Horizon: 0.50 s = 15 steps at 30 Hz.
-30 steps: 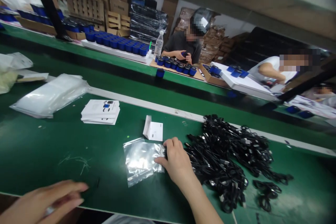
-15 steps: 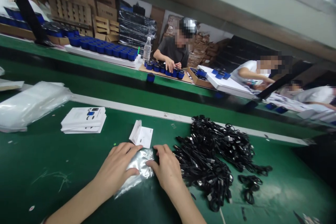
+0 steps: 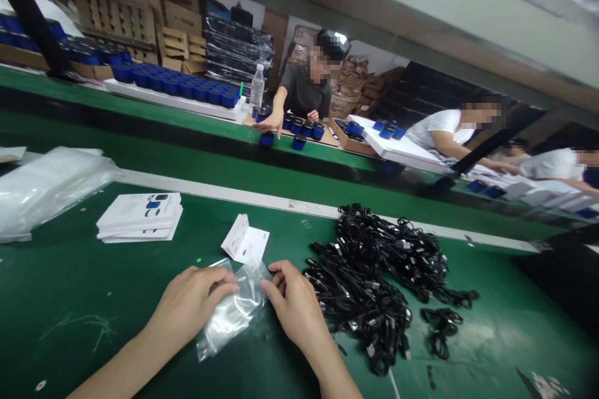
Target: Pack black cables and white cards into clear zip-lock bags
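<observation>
Centrally, low in the head view, both hands work over a transparent zip-top plastic bag [image 3: 234,312] that lies crumpled on a green counter [image 3: 93,318]. The left hand [image 3: 194,302] is half curled, its fingers against the bag's left side, though how firmly it grips cannot be told. The right hand [image 3: 294,299] is nearly closed, with thumb and forefinger pinching the bag's upper right edge. Just above the bag, touching its top corner, sits a small fanned stack of white paper leaflets [image 3: 246,243]. Farther left lies a neat pile of white printed cards [image 3: 139,217], with a bundle of flattened clear plastic bags [image 3: 51,193] beyond it. Right beside the right hand spreads a large tangled heap of black coiled cables [image 3: 360,287], and a small separate coil of black cable [image 3: 440,330] lies just off its right side. Across the line, on a farther counter, rows of blue-and-black cylindrical items stand on a white tray [image 3: 173,87]. Beyond them, a co-worker in a dark T-shirt [image 3: 302,90] reaches one hand toward similar items, near a plastic water bottle [image 3: 257,86]. To the right, a co-worker in a white T-shirt [image 3: 442,131] leans over the counter, with stacked cardboard cartons [image 3: 178,12] behind.
</observation>
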Each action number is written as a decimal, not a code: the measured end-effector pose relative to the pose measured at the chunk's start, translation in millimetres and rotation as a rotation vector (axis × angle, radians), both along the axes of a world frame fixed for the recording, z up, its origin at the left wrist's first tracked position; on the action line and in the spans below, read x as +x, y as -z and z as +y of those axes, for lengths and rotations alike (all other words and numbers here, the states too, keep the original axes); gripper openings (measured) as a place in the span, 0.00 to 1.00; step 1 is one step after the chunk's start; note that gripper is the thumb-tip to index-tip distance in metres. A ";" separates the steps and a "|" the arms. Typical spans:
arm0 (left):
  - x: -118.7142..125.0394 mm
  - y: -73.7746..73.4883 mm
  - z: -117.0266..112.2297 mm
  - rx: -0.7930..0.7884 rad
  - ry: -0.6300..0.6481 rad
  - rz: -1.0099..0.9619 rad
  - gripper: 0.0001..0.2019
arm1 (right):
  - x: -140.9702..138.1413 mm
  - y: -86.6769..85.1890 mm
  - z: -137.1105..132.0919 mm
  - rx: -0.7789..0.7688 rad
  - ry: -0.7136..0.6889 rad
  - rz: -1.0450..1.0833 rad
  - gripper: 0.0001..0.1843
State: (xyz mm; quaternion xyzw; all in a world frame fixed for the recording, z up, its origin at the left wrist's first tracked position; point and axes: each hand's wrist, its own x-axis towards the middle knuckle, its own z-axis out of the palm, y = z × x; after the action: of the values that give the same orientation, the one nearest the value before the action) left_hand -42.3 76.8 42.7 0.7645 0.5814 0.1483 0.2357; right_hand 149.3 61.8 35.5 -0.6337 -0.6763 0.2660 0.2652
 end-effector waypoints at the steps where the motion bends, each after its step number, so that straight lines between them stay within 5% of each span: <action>1: -1.8 0.8 -0.6 0.018 0.014 -0.007 0.12 | 0.0 -0.3 0.0 0.001 -0.008 0.011 0.04; 10: -4.5 -1.8 -2.5 0.178 0.080 -0.036 0.15 | 1.4 -11.8 -10.5 0.054 -0.091 0.125 0.09; 15: -4.8 -7.4 -14.6 0.309 -0.045 -0.094 0.15 | 0.7 -16.4 -15.0 0.083 -0.087 0.175 0.11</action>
State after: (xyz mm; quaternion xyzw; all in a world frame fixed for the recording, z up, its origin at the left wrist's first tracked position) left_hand -47.1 62.3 50.1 0.7707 0.5570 0.2766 0.1389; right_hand 150.0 46.9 51.9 -0.5665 -0.6878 0.3034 0.3376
